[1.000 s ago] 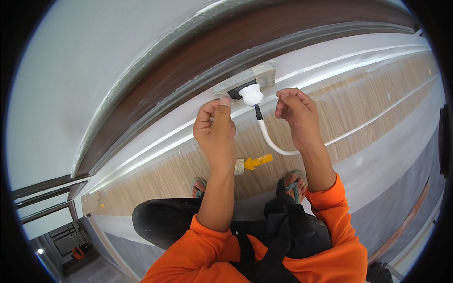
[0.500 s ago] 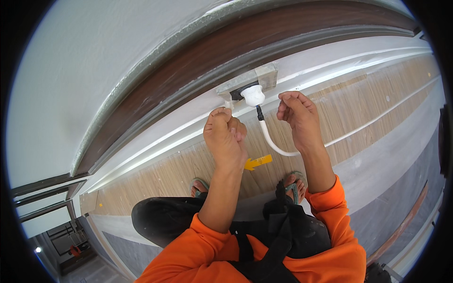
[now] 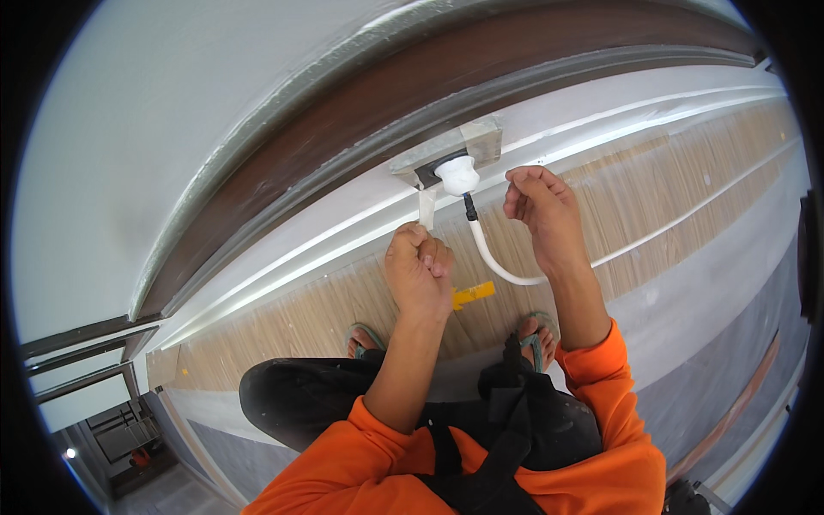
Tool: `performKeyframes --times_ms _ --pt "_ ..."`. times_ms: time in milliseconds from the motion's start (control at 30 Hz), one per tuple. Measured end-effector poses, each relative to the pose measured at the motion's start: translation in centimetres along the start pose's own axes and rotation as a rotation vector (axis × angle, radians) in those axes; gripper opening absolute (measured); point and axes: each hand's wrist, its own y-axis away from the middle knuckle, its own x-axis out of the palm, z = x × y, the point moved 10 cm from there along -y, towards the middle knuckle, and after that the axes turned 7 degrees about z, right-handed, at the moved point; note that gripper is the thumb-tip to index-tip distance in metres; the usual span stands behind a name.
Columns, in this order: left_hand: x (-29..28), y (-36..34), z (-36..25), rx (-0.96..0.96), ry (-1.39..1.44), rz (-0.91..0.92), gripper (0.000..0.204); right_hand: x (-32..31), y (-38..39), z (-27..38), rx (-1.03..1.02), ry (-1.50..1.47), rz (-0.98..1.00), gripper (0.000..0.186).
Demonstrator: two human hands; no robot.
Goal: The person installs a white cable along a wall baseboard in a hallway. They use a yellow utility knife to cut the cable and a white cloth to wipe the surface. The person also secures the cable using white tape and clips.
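My left hand [image 3: 419,273] pinches the lower end of a strip of pale tape [image 3: 427,209]. The strip runs up taut to the lower left edge of a tape-covered outlet plate [image 3: 482,142] on the wall. A rounded white plug [image 3: 457,177] sits in the dark opening of that plate, and a white cable [image 3: 486,256] hangs from its black collar [image 3: 469,208]. To the right of the plug, touching neither it nor the plate, my right hand [image 3: 546,215] is closed with thumb against fingers. Whatever lies between those fingertips, if anything, cannot be made out.
White skirting [image 3: 292,262] runs along the wall below a dark brown band [image 3: 257,146]. A yellow arrow-shaped sticker [image 3: 475,295] lies on the wood-look floor [image 3: 669,184] close to my feet. The cable curves away rightward across the floor.
My left hand has moved down and toward me, away from the plate, and more of the tape strip now shows above it. The right hand stays in place.
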Motion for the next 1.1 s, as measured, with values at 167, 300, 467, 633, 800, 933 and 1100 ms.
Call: performKeyframes --times_ms 167,300,467,633,800,933,1100 --pt "-0.1 0.6 1.0 -0.036 0.076 0.044 0.01 0.3 0.0 -0.6 0.041 0.056 0.024 0.013" --pt "-0.7 1.5 5.2 -0.23 0.066 -0.005 0.01 1.3 0.2 -0.7 0.1 0.133 0.066 0.015" --pt "0.1 0.3 9.1 -0.364 0.097 0.137 0.013 3.1 0.1 -0.6 0.097 0.242 0.167 0.022" --pt "2.2 -0.2 11.9 -0.545 0.279 0.387 0.016 3.1 -0.4 -0.9 0.164 0.066 0.184 0.023" --pt "3.9 1.4 12.6 -0.645 0.48 0.59 0.017 4.3 -0.7 -1.9 0.184 0.082 0.324 0.026" --pt "3.5 1.3 12.8 -0.687 0.539 0.629 0.019 3.8 -0.8 -2.1 0.161 0.046 0.324 0.024" --pt "2.1 0.8 12.7 -0.64 0.413 0.583 0.02 3.0 -0.1 -0.6 0.076 0.207 0.314 0.022"
